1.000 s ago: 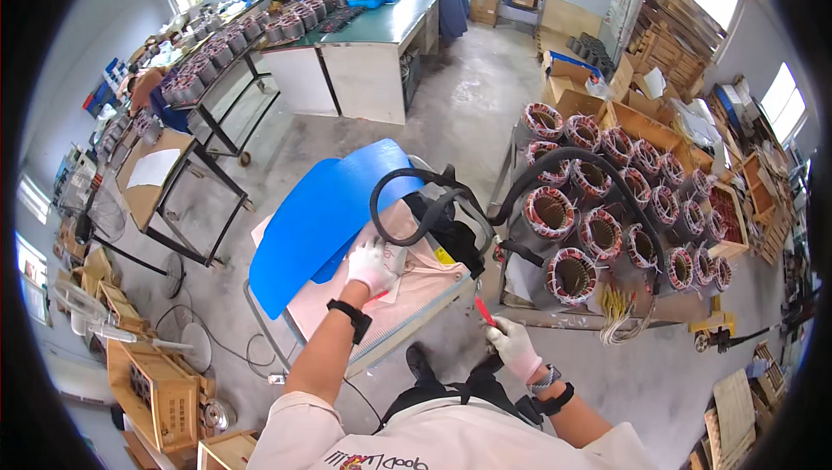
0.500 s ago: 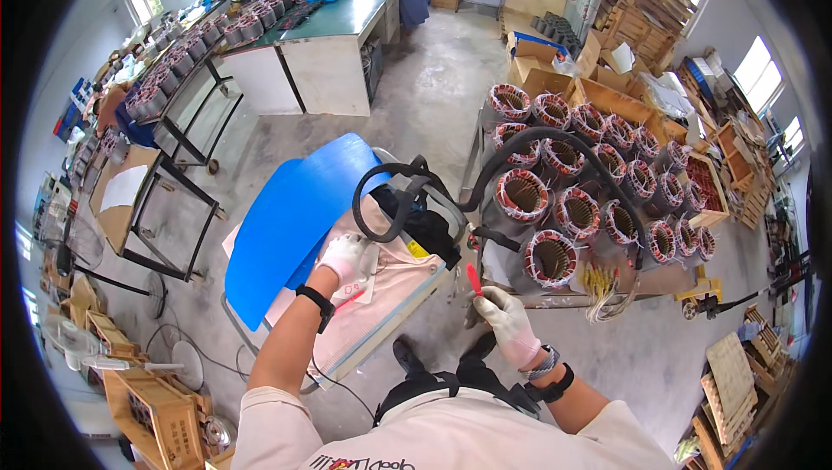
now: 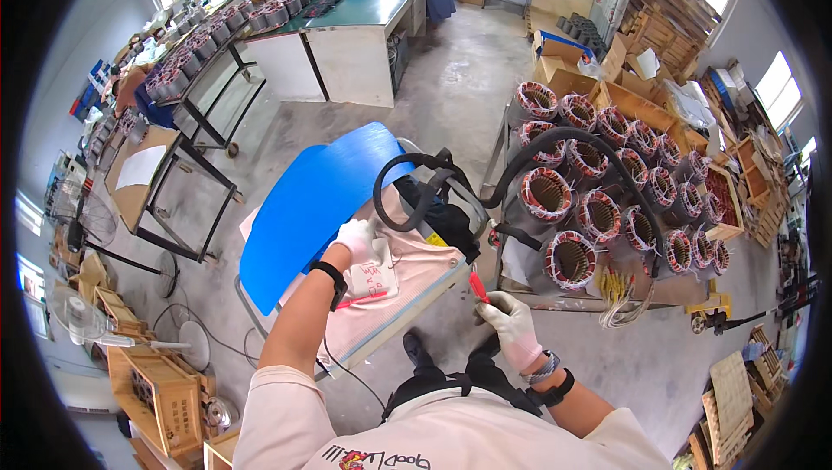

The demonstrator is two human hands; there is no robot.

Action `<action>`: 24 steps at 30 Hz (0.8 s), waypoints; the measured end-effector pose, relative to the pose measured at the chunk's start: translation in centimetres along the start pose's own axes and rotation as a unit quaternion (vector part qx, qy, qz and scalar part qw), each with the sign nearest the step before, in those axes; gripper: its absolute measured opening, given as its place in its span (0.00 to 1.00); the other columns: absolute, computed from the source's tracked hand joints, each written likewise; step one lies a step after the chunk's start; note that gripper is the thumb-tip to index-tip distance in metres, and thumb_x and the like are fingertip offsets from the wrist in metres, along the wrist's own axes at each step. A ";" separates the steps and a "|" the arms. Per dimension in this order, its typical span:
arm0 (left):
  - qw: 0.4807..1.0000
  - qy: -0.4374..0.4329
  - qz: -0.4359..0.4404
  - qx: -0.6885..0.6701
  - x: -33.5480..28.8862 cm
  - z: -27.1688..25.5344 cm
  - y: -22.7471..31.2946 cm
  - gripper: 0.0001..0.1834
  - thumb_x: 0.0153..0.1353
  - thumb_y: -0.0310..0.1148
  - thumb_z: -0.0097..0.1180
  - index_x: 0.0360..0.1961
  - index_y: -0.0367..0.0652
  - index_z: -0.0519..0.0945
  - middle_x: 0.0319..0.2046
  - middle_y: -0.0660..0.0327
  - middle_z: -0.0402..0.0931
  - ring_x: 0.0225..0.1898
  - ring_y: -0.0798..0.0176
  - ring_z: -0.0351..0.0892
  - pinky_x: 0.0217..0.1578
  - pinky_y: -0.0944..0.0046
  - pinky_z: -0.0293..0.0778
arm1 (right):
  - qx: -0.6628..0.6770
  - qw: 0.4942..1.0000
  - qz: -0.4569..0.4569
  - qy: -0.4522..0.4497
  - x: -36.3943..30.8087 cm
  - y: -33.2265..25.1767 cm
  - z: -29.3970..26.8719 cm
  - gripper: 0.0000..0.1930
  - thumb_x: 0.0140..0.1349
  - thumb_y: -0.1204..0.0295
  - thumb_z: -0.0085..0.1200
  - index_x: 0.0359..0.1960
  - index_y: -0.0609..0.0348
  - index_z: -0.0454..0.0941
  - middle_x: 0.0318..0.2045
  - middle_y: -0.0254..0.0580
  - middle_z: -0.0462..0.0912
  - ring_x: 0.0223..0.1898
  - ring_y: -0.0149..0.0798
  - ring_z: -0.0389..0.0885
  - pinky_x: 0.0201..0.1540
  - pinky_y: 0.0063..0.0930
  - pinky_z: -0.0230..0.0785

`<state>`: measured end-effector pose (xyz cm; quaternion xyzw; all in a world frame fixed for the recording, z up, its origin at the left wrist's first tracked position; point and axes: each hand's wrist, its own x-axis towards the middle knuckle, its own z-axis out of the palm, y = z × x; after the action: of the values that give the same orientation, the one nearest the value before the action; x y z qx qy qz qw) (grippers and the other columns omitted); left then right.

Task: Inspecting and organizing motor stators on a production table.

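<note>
My left hand (image 3: 357,241), in a white glove, is closed at the upper edge of a white card (image 3: 374,281) with red handwriting. The card rests at least partly on a pink cloth (image 3: 394,324); my fingertips are partly hidden. Just below the card lies a slim red pen (image 3: 360,300). A blue sheet (image 3: 295,218) covers the far left of the same padded stand. Over the floor to the right, my gloved right hand (image 3: 511,328) grips a slim red object (image 3: 478,287) that points up and left. Its exact kind is unclear.
A thick black hose (image 3: 555,133) arches from the stand over a pallet of several wound motor stators (image 3: 600,216). Yellow and white wire leads (image 3: 617,297) hang from the pallet's front edge. A cable (image 3: 355,375) trails at the stand's front left. Racks of stators (image 3: 186,58) stand far left.
My view has shifted, moving the scene rightward. The card now shows more of its writing beside my left hand and looks turned. The red object in my right hand tilts differently.
</note>
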<state>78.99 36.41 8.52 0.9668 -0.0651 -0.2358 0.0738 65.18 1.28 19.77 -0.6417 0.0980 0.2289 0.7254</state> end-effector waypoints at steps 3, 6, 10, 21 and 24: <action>0.992 0.030 -0.009 -0.119 -1.4 0.0 -2.2 0.37 0.43 0.45 0.73 0.54 0.35 0.79 0.46 0.45 0.84 0.48 0.45 0.84 0.52 0.55 0.79 | 0.009 1.000 0.006 -0.006 0.2 0.5 0.2 0.11 0.70 0.72 0.56 0.48 0.66 0.81 0.36 0.34 0.83 0.36 0.27 0.81 0.42 0.24 0.74; 0.969 0.034 0.018 -0.243 -3.3 -1.4 -3.4 0.23 0.48 0.38 0.70 0.43 0.33 0.85 0.33 0.47 0.86 0.36 0.51 0.86 0.41 0.56 0.80 | -0.018 1.000 0.018 0.012 0.5 0.6 0.5 0.12 0.71 0.72 0.55 0.52 0.64 0.80 0.34 0.31 0.81 0.32 0.25 0.78 0.38 0.22 0.74; 0.907 0.095 0.013 -0.411 -8.4 -3.4 -2.0 0.17 0.56 0.33 0.64 0.44 0.33 0.85 0.28 0.52 0.83 0.31 0.64 0.82 0.34 0.61 0.77 | -0.140 0.985 -0.104 0.011 2.5 1.9 0.7 0.13 0.72 0.72 0.53 0.53 0.66 0.79 0.33 0.30 0.79 0.30 0.26 0.74 0.37 0.22 0.70; 0.847 0.112 -0.055 -0.517 -9.9 6.5 -4.0 0.14 0.65 0.35 0.59 0.41 0.31 0.83 0.29 0.57 0.82 0.34 0.66 0.78 0.37 0.60 0.75 | -0.112 0.987 -0.078 -0.079 9.4 3.4 6.3 0.13 0.74 0.76 0.47 0.56 0.63 0.77 0.37 0.33 0.80 0.38 0.26 0.81 0.39 0.27 0.79; 0.854 0.110 -0.039 -0.508 -6.3 8.7 -1.8 0.15 0.67 0.34 0.59 0.43 0.31 0.83 0.35 0.61 0.82 0.37 0.67 0.77 0.40 0.61 0.75 | -0.090 0.994 -0.042 -0.047 11.8 5.8 5.7 0.10 0.72 0.74 0.49 0.50 0.64 0.77 0.35 0.37 0.83 0.32 0.30 0.84 0.33 0.26 0.78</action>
<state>69.57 38.23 3.33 0.8162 0.1095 -0.1313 0.5518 72.04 9.66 10.36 -0.6964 0.0156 0.2358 0.6776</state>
